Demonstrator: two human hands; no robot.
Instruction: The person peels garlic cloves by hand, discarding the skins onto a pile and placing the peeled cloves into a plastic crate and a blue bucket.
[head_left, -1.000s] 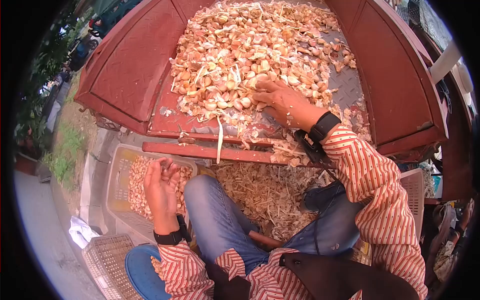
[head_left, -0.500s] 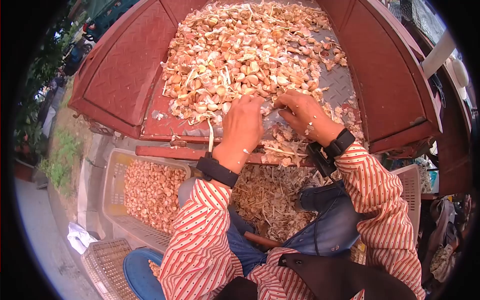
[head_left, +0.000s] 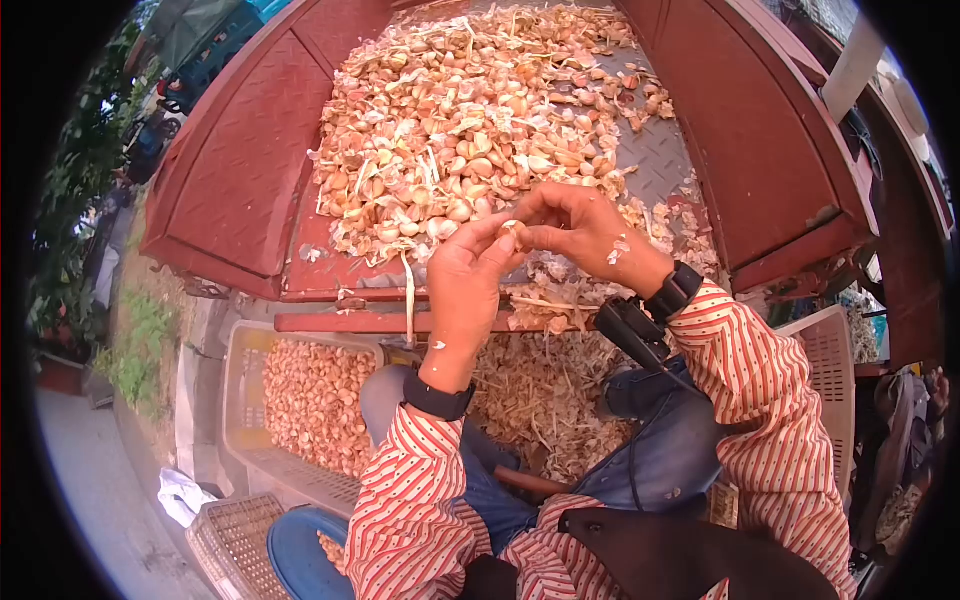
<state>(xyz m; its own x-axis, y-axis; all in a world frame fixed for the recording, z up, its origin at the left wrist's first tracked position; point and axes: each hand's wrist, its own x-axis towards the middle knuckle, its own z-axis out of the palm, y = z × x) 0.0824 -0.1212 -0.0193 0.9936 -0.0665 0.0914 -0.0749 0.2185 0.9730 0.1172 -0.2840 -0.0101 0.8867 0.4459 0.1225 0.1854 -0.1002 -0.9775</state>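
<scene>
A small garlic clove (head_left: 514,228) is pinched between the fingertips of both hands, over the front edge of a red metal truck bed. My left hand (head_left: 468,270) is closed on it from the left, the thumb pressed against the clove. From the right, my right hand (head_left: 585,232) meets it with thumb and forefinger. Just beyond the fingers spreads a heap of garlic cloves (head_left: 440,150) mixed with dry skins and stalks. Flecks of skin cling to both wrists.
A plastic crate of garlic cloves (head_left: 232,400) stands at the lower left. Papery garlic waste (head_left: 550,390) lies between the knees. Red metal side panels (head_left: 235,170) flank the heap. A blue round lid or container (head_left: 300,545) and a woven basket (head_left: 235,540) are nearby.
Both hands have drawn back slightly from the edge of the heap and come together. A clove now shows between their fingertips. The camera view has shifted a little.
</scene>
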